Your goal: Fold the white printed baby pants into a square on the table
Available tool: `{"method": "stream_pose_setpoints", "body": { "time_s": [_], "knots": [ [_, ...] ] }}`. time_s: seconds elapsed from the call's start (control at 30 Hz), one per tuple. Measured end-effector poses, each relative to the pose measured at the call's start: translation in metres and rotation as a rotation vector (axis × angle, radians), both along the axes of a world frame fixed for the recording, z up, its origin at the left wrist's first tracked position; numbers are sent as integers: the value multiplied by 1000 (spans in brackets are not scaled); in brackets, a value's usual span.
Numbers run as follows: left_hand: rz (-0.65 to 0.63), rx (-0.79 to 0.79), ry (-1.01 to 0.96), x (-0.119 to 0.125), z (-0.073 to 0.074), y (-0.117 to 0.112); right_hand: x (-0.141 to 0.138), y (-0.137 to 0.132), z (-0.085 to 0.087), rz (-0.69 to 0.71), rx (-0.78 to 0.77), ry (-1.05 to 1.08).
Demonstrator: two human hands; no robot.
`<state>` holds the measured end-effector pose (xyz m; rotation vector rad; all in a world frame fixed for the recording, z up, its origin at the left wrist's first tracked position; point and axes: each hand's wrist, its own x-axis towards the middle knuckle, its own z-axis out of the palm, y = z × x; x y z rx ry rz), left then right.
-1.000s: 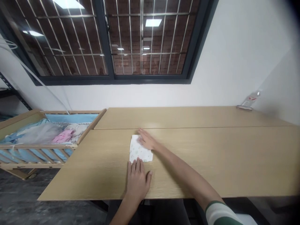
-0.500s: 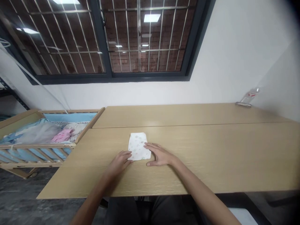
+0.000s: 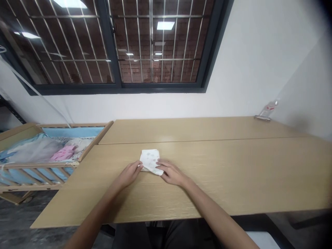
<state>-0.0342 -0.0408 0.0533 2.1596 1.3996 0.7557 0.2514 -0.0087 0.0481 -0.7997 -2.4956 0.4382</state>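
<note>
One cloth (image 3: 149, 159) between left grip (image 3: 129, 174), right grip (image 3: 172, 174)

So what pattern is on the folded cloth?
Folded cloth: white with faint small prints, head view.

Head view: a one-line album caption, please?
Left hand and right hand pinch the near edge of a folded white cloth on a wooden table.

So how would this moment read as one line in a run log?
left hand: fingertips at folded cloth, near-left corner | right hand: at near-right corner | folded cloth: on table | grip: unclear
</note>
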Motion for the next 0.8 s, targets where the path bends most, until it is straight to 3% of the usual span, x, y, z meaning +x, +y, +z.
{"method": "stream_pose_setpoints", "body": {
  "time_s": [0.27,0.43,0.57,0.8],
  "knots": [
    [4,-67,-109,-4,-2,24,-12,26,7,-104,-191,130],
    [226,-42,-42,6,-4,65,-30,64,2,-386,-286,226],
    [437,-28,86,18,-16,80,-48,76,-10,-559,-346,269],
    [570,3,226,28,-31,83,-68,61,-24,-725,-147,240]
  ]
}}
